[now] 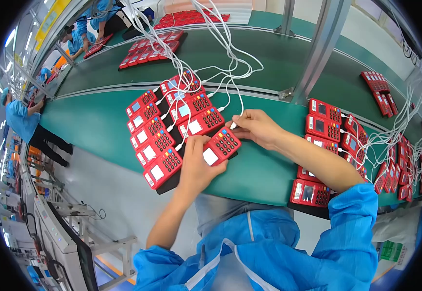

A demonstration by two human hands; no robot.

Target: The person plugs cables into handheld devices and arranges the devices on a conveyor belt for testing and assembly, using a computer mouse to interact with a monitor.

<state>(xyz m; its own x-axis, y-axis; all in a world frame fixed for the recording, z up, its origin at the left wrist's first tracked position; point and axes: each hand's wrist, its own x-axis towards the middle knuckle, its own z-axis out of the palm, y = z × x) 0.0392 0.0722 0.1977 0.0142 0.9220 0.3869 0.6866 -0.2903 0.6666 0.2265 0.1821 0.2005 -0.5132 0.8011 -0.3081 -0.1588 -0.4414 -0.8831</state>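
Note:
My left hand (pixel 197 167) grips a red payment terminal (pixel 224 141) with a lit white screen and dark keys, tilted at the near corner of a group of terminals. My right hand (pixel 255 128) pinches the white plug (pixel 234 125) of a cable (pixel 240 99) at the terminal's far end; whether the plug is fully seated cannot be made out. Beside my left hand lies a row of red terminals (pixel 155 162) on a black tray (pixel 168 185). Behind the held one, more terminals (pixel 202 121) have white cables plugged in.
White cables (pixel 172 53) hang in a bundle over the green bench (pixel 267 167). To the right stand further cabled terminals (pixel 320 126), near a metal post (pixel 317 48). More terminals (pixel 150 51) lie on the dark green conveyor (pixel 274 53). Co-workers (pixel 24 116) are at the left.

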